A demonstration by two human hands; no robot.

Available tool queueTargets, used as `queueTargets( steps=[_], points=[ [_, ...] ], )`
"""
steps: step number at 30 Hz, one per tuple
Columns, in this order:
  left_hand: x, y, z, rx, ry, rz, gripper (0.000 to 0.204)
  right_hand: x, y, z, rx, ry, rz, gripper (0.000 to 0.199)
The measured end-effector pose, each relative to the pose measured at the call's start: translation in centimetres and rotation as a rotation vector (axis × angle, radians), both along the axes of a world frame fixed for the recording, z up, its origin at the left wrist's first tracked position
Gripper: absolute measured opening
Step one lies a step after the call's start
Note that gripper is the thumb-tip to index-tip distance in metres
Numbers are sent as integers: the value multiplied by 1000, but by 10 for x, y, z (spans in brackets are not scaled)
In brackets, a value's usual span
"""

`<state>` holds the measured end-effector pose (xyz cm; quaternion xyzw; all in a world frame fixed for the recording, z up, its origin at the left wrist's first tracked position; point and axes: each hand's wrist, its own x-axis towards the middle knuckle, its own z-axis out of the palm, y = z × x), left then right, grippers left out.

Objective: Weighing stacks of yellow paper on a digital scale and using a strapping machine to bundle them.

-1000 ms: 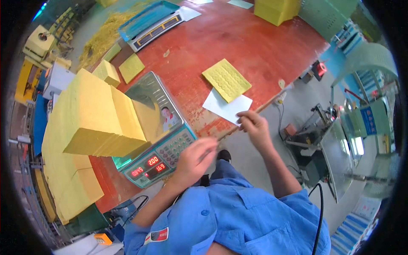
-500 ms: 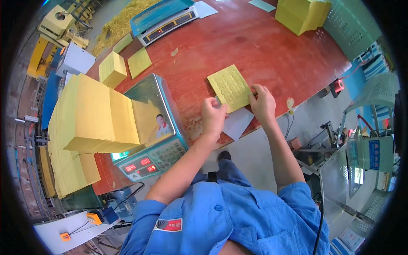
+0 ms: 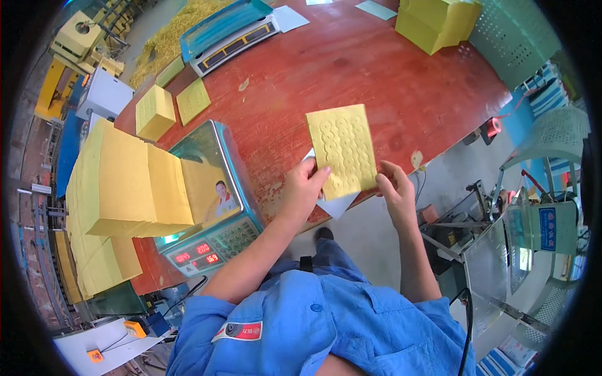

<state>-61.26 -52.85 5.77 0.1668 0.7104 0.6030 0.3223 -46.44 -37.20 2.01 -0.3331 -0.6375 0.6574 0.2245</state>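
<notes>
My left hand [image 3: 305, 187] pinches the lower left edge of a yellow embossed paper sheet [image 3: 343, 147], thumb on its face. Rows of raised round shapes cover the sheet, which is lifted and tilted toward me above the table's near edge. At its lower right edge is my right hand [image 3: 399, 192], fingers apart, the thumb tip beside the paper; whether it touches I cannot tell. Partly hidden under the sheet, a white sheet [image 3: 338, 205] juts over the table edge. To the left, a tall stack of yellow paper [image 3: 135, 182] rests on a teal digital scale [image 3: 216, 247] with lit red digits.
The red table [image 3: 282, 81] also carries a small yellow paper block [image 3: 154, 113], a flat yellow sheet [image 3: 193, 101] and a second scale [image 3: 232, 44]. Another yellow stack [image 3: 436, 25] stands at the far right by a perforated green panel [image 3: 514, 44]. Metal machinery [image 3: 501, 263] stands right.
The yellow sheet has come up and toward me, turning more upright. My left hand has moved slightly left and down with it; my right hand has loosened and lowered along its edge.
</notes>
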Motion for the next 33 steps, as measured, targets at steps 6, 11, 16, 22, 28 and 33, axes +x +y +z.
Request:
queueTargets(
  steps=[6, 11, 16, 22, 28, 33],
  points=[
    [24, -79, 62, 92, -81, -82, 18, -2, -35, 97, 196, 31, 248, 14],
    [30, -169, 151, 251, 41, 99, 23, -42, -92, 149, 102, 280, 432, 14],
    [4, -263, 221, 160, 518, 451, 25, -137, -181, 229, 259, 534, 750, 20],
    [-129, -339, 251, 228, 449, 446, 23, -233, -256, 274, 158, 577, 784, 50],
    [-165, -356, 222, 78, 347, 330, 25, -257, -273, 253, 208, 459, 744, 49],
    [-173, -358, 209, 102, 362, 272, 27, -248, -279, 253, 273, 427, 680, 45]
  ],
)
